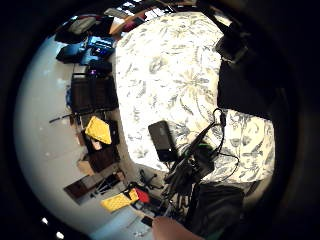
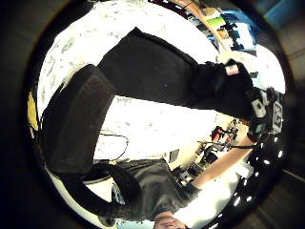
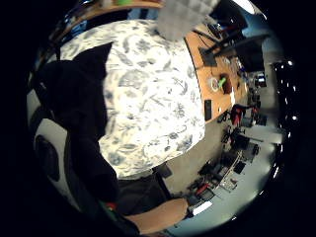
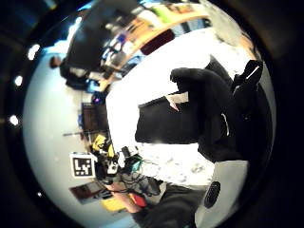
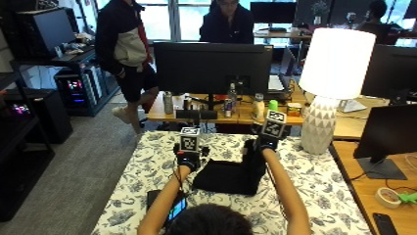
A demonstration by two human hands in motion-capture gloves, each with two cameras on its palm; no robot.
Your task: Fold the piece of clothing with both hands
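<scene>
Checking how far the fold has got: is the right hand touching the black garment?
Touching. In the outside view the right hand lifts an edge of the black garment off the table; the right thumb side palm view shows cloth draped against it.

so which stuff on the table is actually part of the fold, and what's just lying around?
Job:
black garment
left hand, beside the garment
right hand, holding up part of the garment

Lying about:
phone near the table edge
white lamp
floral tablecloth

1. A black glove is worn on the left hand [image 5: 188, 160].
2. A black glove is worn on the right hand [image 5: 266, 143].
3. Both forearms [image 5: 281, 183] are left bare, with no sleeves seen on them.
4. Dark hair [image 5: 207, 220] is seen at the 6 o'clock edge of the outside view.
</scene>
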